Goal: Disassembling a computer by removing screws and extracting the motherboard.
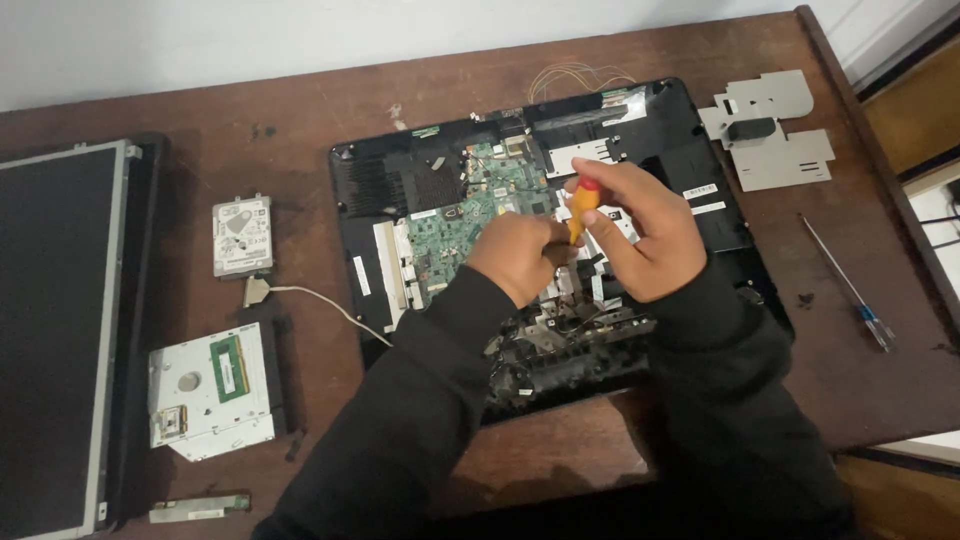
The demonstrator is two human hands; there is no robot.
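Head view:
- A brown wooden table (300, 110) carries everything; a pale wall runs behind its far edge.
- An opened laptop base (700, 215), black and without its cover, lies near the middle of the table, slightly turned, with its far right corner toward the table's far right corner.
- Inside it a green circuit board (450, 225) sits exposed in the left half, with thin coloured wires (580, 75) curling out at the far edge.
- The right hand (640, 235) is wrapped around the handle of an orange screwdriver (580, 215) with a red cap, which stands nearly upright over the middle of the base.
- The left hand (520, 255) is curled just beside the lower part of the screwdriver, its fingers touching or pinching near the shaft; the tip is hidden behind them.
- Both forearms are in black sleeves and cross the near edge of the table.
- A small silver hard drive (242, 235) lies left of the base, with a flat connector and pale cable (310, 297) just nearer.
- A silver optical drive (205, 395) lies toward the near left, and a green memory module (228, 368) rests on it.
- A flat screen panel (50, 330) lies along the left edge.
- A narrow green board strip (200, 509) lies at the near edge, left.
- Grey metal shield plates (770, 130) lie at the far right corner.
- A thin second screwdriver (850, 290) with a blue-tipped clear handle lies near the right edge, well apart from the hands.
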